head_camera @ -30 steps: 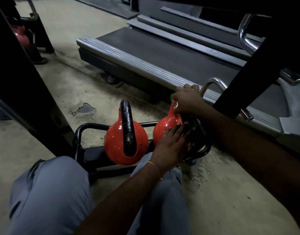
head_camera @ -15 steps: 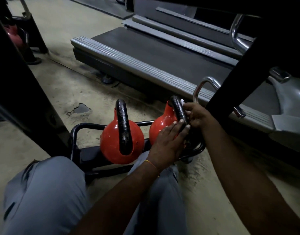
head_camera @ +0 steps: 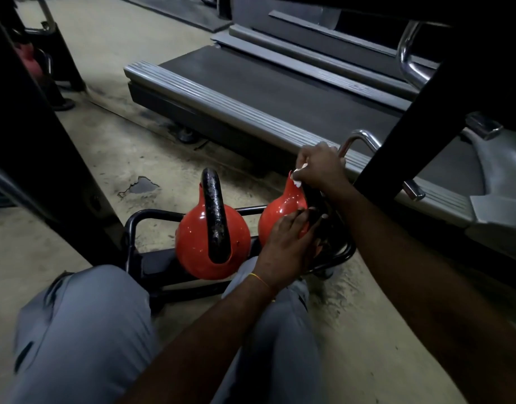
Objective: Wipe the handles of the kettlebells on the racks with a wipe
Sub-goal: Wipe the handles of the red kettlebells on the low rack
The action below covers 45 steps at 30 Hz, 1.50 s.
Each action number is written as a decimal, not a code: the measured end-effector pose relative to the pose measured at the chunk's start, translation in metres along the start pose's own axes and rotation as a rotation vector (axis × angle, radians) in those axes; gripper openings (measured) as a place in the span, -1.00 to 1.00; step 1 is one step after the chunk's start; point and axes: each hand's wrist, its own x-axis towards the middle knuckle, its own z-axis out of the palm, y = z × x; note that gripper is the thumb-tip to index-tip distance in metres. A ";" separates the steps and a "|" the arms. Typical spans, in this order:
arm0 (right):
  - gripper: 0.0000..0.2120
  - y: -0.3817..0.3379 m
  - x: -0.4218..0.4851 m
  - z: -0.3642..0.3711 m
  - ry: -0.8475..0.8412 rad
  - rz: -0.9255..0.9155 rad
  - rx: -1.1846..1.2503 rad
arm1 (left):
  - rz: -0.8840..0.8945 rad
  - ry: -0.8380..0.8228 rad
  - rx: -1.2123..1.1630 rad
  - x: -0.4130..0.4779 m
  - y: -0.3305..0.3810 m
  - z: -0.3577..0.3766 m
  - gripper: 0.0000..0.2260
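Two kettlebells (head_camera: 213, 243) are seated on the floor rack (head_camera: 133, 228). Right kettlebell (head_camera: 280, 211) is steadied by left hand (head_camera: 286, 246), fingers laid flat; wipe (head_camera: 297, 174) is pinched round its handle (head_camera: 311, 196) by right hand (head_camera: 321, 166). Full wraparound strokes are advised, underside included.

The room is looking dim, dark shadows are filling the edges, and small shiny spots are glinting on the red kettlebells (head_camera: 213, 243).
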 end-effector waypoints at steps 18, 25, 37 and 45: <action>-0.83 0.043 -0.029 0.000 -0.139 0.459 0.894 | 0.040 0.077 -0.072 0.001 0.001 -0.001 -0.54; -0.81 0.053 -0.054 0.023 -0.393 0.752 1.391 | -0.231 0.092 -0.357 0.036 -0.012 0.001 -0.63; -0.85 0.012 -0.052 0.025 0.280 0.145 0.188 | -0.591 -0.472 -0.823 0.168 -0.098 -0.027 -0.77; -0.75 0.016 -0.083 0.024 0.315 -0.095 -0.148 | -0.527 -0.683 -0.655 0.191 -0.114 -0.046 -0.82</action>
